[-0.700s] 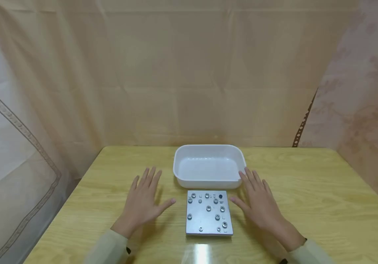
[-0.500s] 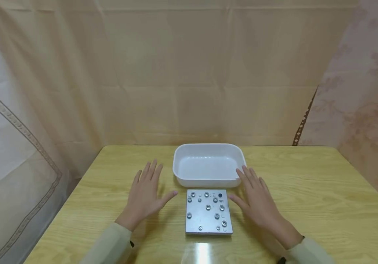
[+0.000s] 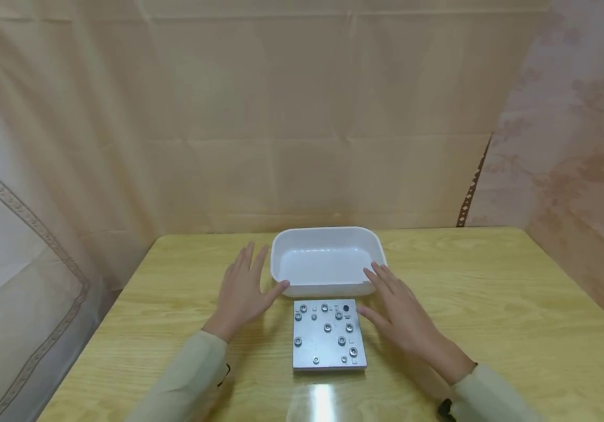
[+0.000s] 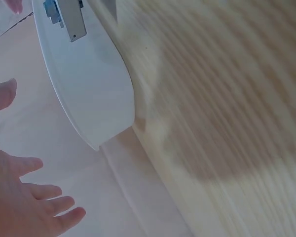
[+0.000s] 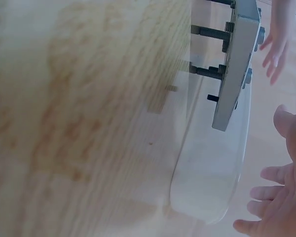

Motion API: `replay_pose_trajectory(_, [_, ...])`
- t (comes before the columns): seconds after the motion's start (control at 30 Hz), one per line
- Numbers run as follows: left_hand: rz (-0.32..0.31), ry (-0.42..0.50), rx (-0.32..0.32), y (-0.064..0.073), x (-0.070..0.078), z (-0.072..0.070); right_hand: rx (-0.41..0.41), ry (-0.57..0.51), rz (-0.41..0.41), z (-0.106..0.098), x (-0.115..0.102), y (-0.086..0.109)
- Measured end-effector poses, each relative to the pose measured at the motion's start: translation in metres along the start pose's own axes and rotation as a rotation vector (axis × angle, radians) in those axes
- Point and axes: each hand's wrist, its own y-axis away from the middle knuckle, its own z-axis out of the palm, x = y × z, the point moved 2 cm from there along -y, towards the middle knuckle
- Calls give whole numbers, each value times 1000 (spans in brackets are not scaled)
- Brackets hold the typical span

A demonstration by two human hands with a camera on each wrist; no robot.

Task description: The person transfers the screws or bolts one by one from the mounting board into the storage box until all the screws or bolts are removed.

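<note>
In the head view a silver metal plate (image 3: 318, 346) carries several socket-head bolts and one dark hole near its far right corner. The right wrist view shows the plate (image 5: 239, 54) side-on, with dark threaded bolt shanks sticking out beneath it. Right behind it stands a white plastic basin (image 3: 328, 266). My left hand (image 3: 241, 296) hovers palm down, fingers spread, its thumb tip overlapping the basin's near left corner. Over on the other side my right hand (image 3: 407, 313) is spread too, fingertips overlapping the basin's near right corner and thumb beside the plate. Neither hand holds anything.
All this is on a light wood-grain table (image 3: 492, 305). Its far edge meets a beige cloth backdrop (image 3: 302, 117). Patterned cloth hangs at the left (image 3: 22, 264) and right (image 3: 587, 176) sides.
My left hand has moved forward and to the right, closer to the basin. The right hand has shifted slightly left in view, as the head view itself shifts. Plate and basin stay put.
</note>
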Motion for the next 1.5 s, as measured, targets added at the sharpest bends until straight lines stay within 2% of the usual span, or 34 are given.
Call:
replay_pose_trajectory(0.17, [-52,26,-37,-12,1,3,-10,-34,-38,-1,-3,-3])
replay_pose_trajectory(0.3, [-131,87,-83,-18,0,5,3,-54,-79,-2,-7,-4])
replay_pose_trajectory(0.47, [-184,174,-96,-21,-3,7,46,-67,-145,-1,-10,-7])
replay_pose_trajectory(0.67, [-250,333,-29,-24,-8,10,58,-98,-209,-1,-14,-9])
replay_pose_trajectory(0.83, [-287,457,10,-26,-13,12,31,-135,-227,0,-17,-12])
replay_pose_trajectory(1.03, [-369,526,11,-29,-18,16,-46,-181,-272,-2,-17,-14])
replay_pose_trajectory(1.3, [-509,606,-40,-31,-25,22,-158,-173,-351,-5,-17,-16])
replay_pose_trajectory(1.5, [-604,717,-112,-33,-27,24,-206,-163,-377,-11,-17,-16])
